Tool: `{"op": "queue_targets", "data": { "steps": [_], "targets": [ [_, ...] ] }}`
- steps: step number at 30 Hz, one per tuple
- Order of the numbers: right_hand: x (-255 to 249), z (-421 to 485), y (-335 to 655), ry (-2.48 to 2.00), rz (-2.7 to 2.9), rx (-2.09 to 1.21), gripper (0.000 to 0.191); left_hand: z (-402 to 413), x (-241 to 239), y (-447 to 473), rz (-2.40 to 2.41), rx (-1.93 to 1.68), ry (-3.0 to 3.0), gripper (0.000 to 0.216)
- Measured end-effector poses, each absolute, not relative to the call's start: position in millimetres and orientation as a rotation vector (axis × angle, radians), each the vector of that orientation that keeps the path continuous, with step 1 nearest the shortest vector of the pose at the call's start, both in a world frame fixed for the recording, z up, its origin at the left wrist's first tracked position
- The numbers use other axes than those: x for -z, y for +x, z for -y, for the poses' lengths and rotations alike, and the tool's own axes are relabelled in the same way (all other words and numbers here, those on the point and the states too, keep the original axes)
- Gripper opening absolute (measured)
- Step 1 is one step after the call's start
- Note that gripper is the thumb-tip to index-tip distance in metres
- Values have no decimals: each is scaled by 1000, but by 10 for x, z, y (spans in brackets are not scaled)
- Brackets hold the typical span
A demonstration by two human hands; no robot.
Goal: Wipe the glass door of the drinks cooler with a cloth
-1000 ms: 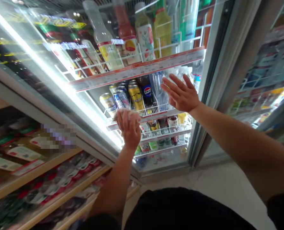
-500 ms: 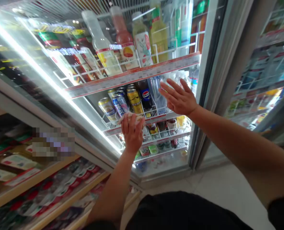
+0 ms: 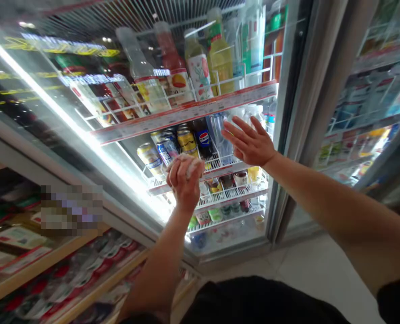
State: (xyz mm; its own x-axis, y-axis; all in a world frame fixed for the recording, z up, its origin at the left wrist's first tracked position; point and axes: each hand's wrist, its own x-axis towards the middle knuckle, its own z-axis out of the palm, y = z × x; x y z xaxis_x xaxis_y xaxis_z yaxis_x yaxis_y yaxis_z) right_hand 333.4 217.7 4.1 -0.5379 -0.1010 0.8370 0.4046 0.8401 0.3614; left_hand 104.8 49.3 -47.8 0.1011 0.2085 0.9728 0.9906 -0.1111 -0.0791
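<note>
In the head view my left hand (image 3: pixel 185 191) is closed around a crumpled pale cloth (image 3: pixel 186 160), which bulges out above and beside the fingers. The cloth is up at the glass door (image 3: pixel 125 157) of a lit drinks cooler; whether it presses on the pane I cannot tell. Higher up and to the right, my right hand (image 3: pixel 252 143) is open with its fingers spread, holding nothing. It lies at or just in front of the same glass; contact is not clear. Behind the pane, between the hands, stand drink cans (image 3: pixel 186 140) and a dark Pepsi bottle (image 3: pixel 203 137).
Tall bottles (image 3: pixel 179 74) line the upper cooler shelf, behind a price rail (image 3: pixel 186 112). A metal door frame (image 3: pixel 307 121) runs along the right, with another stocked cooler (image 3: pixel 371 108) beyond. Wooden shelves (image 3: pixel 65 245) of bottles stand at the lower left. Pale floor tiles (image 3: pixel 307 265) lie below.
My left hand has curled more tightly around the cloth and tilted slightly. My right hand stays spread, a little lower and left in the picture. The view has shifted slightly.
</note>
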Motion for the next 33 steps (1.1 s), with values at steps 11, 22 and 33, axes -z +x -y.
{"op": "queue_targets", "data": {
  "steps": [11,22,33],
  "targets": [
    [-36,-2178,3336,-236,2032,698,83,-516,358,1128,1088,1077,-1457,29],
    [-31,-2182,3339,-245,2038,693,86,-538,112,1215,1202,1098,-1336,22],
    [-34,-2169,3330,-234,2020,688,85,-541,-99,1232,1165,1158,-1402,33]
  ]
}}
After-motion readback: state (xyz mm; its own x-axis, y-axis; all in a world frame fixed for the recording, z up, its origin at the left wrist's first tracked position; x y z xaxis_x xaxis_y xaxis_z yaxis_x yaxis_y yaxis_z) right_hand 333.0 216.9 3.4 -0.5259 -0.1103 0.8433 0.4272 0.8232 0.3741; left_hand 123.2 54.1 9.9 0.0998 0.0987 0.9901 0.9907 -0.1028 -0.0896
